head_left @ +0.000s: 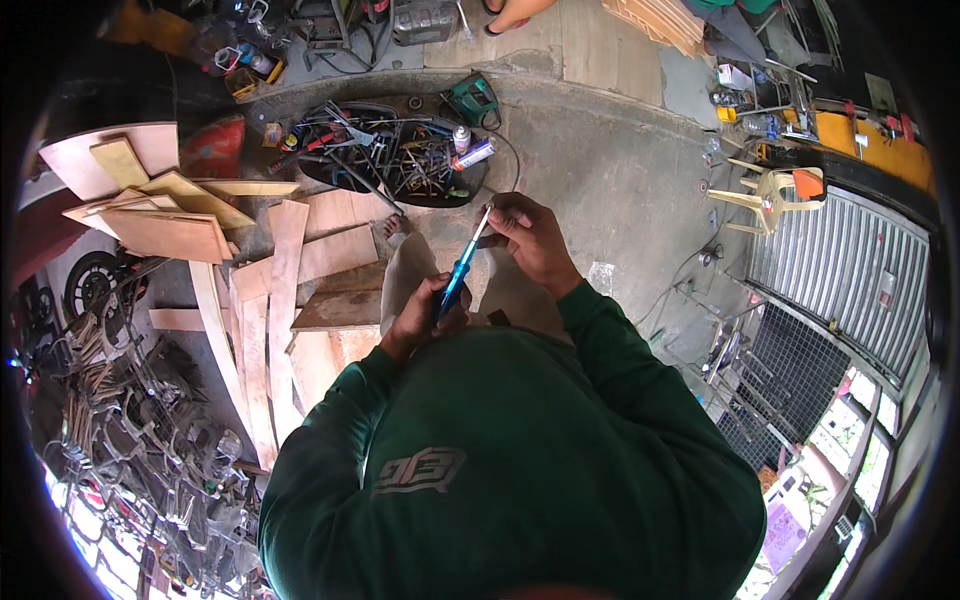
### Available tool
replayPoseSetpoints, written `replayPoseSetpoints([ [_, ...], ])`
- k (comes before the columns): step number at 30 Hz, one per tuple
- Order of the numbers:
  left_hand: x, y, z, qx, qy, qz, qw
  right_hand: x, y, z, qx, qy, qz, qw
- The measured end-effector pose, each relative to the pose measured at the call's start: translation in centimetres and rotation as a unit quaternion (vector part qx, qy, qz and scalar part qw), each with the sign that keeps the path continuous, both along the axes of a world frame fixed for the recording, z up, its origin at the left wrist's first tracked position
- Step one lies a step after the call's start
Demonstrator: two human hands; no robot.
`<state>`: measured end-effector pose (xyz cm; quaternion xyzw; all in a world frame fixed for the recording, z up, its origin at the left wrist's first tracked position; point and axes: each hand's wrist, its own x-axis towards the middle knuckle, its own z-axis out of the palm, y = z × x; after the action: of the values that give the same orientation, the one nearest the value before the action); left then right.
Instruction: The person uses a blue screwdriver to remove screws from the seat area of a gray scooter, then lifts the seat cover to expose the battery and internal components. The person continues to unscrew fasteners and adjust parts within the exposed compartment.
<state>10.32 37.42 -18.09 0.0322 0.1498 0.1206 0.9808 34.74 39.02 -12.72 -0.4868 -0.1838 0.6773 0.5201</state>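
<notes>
A slim blue screwdriver [463,268] with a pale metal shaft is held in front of my body, tilted with its tip up and to the right. Wrapped round its dark blue handle is my left hand [428,318]. My right hand [530,236] is at the tip, with thumb and forefinger pinched together against it. Whether a small part sits between those fingertips is too small to tell. Both hands are above my lap, and my green sleeves reach the wrists.
A dark tray [400,150] piled with loose tools, cans and a green power tool [472,100] lies ahead on the concrete floor. Wooden boards [287,270] are strewn at left beside heaped metal parts [150,430]. An overturned plastic chair [770,198] is at right, near a shutter.
</notes>
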Motion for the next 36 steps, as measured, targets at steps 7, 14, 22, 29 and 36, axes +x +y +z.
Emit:
replayPoseSetpoints([
  [7,4.9,-6.8,2.5,0.532,0.446,-0.003,0.72,4.6,-9.2,0.5,0.063,-0.101,0.046,0.992],
  [14,12.4,-23.3,6.9,0.425,0.535,0.232,0.692,7.0,-20.0,0.7,0.009,-0.205,0.189,0.96],
  [22,7.9,-37.7,8.2,0.247,0.622,0.536,0.515,0.8,-29.6,3.4,0.112,-0.16,0.615,0.764],
  [29,3.0,-64.8,6.8,0.147,0.634,0.637,0.414,-6.7,-43.7,2.1,-0.105,-0.021,0.698,0.708],
  [36,1.8,-92.5,8.2,-0.066,0.666,0.667,0.328,-18.4,-66.9,-1.0,-0.006,-0.062,0.812,0.58],
])
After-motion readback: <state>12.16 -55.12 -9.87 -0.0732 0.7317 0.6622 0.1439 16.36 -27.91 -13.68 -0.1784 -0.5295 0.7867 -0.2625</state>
